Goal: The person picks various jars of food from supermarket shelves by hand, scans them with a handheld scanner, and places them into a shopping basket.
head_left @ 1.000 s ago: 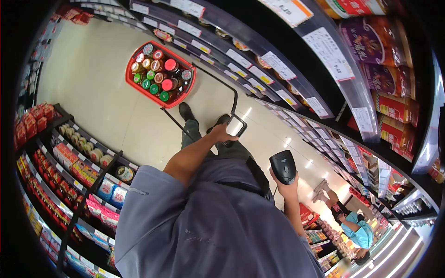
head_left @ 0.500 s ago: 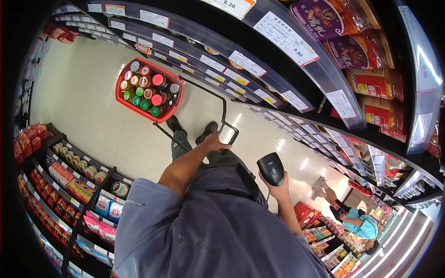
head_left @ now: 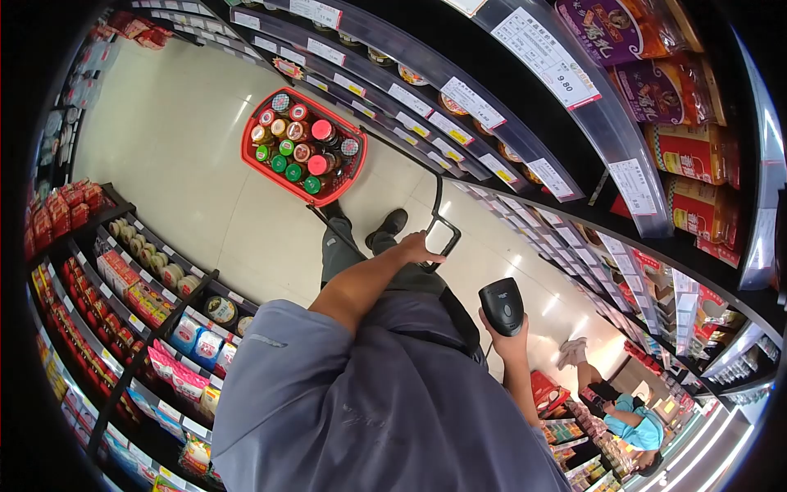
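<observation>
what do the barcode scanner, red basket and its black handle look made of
Handheld barcode scanner: probably black plastic, going by its moulded curves and soft sheen. Red shopping basket: likely smooth moulded plastic, evenly coloured with rounded corners. Black pull handle: slim, smooth bars; coated metal or plastic, can't tell.

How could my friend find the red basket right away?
Look at the pale floor between the shelves, then find the black handle in the person's left hand. Follow its bars to the red basket. Unlike the shelves beside it, it's open-topped, crowded with jars wearing green and red lids.
</observation>
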Motion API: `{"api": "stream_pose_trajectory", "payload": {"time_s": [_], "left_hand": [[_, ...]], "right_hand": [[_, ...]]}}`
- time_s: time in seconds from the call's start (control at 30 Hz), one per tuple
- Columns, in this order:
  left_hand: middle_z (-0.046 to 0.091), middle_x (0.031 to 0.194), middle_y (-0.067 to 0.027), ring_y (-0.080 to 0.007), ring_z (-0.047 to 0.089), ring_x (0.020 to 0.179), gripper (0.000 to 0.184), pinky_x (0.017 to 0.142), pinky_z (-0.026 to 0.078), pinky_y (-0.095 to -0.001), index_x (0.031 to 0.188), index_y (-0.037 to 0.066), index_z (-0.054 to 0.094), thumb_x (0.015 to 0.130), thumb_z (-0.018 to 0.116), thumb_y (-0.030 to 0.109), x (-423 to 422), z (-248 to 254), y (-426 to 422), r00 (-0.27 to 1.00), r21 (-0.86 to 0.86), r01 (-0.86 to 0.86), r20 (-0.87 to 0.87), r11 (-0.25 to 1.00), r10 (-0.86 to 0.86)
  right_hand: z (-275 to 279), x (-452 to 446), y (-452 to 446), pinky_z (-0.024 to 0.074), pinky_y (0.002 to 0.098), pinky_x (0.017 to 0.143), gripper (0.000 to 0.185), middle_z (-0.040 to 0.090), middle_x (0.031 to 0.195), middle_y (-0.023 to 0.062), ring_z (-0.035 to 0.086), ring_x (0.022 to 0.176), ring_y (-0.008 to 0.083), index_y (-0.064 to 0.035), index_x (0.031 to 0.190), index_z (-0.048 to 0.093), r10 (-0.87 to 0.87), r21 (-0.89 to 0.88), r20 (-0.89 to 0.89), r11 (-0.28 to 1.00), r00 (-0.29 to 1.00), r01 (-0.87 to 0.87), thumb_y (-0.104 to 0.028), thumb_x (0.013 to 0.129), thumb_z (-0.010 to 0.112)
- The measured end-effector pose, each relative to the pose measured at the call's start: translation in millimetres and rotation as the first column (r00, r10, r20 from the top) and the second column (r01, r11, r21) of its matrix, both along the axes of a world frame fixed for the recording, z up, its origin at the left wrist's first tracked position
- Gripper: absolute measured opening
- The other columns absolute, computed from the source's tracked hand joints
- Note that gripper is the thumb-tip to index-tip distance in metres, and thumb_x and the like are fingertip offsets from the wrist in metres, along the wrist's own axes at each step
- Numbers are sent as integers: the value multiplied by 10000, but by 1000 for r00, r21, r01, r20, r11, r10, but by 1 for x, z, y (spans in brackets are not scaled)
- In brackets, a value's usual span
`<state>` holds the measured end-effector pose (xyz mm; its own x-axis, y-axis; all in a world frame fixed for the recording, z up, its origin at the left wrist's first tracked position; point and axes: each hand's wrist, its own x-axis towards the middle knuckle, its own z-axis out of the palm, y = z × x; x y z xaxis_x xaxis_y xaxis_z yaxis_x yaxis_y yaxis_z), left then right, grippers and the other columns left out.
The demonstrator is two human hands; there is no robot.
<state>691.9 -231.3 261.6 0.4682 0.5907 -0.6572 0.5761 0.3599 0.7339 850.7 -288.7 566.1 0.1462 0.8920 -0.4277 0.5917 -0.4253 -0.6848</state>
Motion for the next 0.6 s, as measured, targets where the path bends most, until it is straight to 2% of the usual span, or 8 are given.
{"api": "stream_pose_trajectory", "payload": {"time_s": [0.17,0.23,0.37,0.5,0.53,0.6], "left_hand": [[464,1287,-301,-385,496,1190,1185,997,420,-392,1339,-136,302,592,728,679,11,-5,-8,999,-19,11,-42,1000,-12],[423,1325,-310,-387,479,1211,1173,1008,413,-394,1366,-138,236,634,725,638,13,-5,-14,998,-42,39,-39,998,-40],[449,1304,-317,-388,480,1211,1110,1006,415,-400,1371,-136,227,677,711,582,9,-1,-20,996,-71,70,-44,995,-73],[504,1246,-318,-402,511,1166,991,983,421,-428,1326,-131,342,706,674,567,-11,-8,-27,989,51,141,-41,989,-139],[544,1204,-296,-395,532,1136,866,969,427,-433,1257,-95,463,729,643,568,-17,-11,-31,988,78,134,-84,988,-127],[557,1196,-277,-391,540,1127,810,963,432,-430,1224,-73,504,740,629,564,-52,-3,-33,987,61,137,-93,989,-131]], "right_hand": [[5,2,4,486,280,651,226,670,762,52,619,685,132,-23,807,647,26,-7,-23,1000,999,-26,-136,705,814],[5,5,0,482,277,615,210,652,723,49,605,649,118,-25,773,641,14,51,2,999,1000,-14,-140,717,807],[4,10,-7,470,267,567,200,634,695,40,587,606,101,-33,760,639,-6,-7,0,1000,1000,6,-142,725,803],[4,1,-9,453,255,532,254,629,692,31,574,562,101,-23,811,626,-16,43,-39,999,999,17,-157,713,817],[4,-2,-10,452,252,532,278,631,693,31,575,557,106,-18,828,619,-22,76,-71,997,997,27,-164,708,822],[4,-6,-10,452,250,531,294,633,697,32,577,557,105,-14,838,614,7,60,-82,998,997,-3,-168,704,825]]}}
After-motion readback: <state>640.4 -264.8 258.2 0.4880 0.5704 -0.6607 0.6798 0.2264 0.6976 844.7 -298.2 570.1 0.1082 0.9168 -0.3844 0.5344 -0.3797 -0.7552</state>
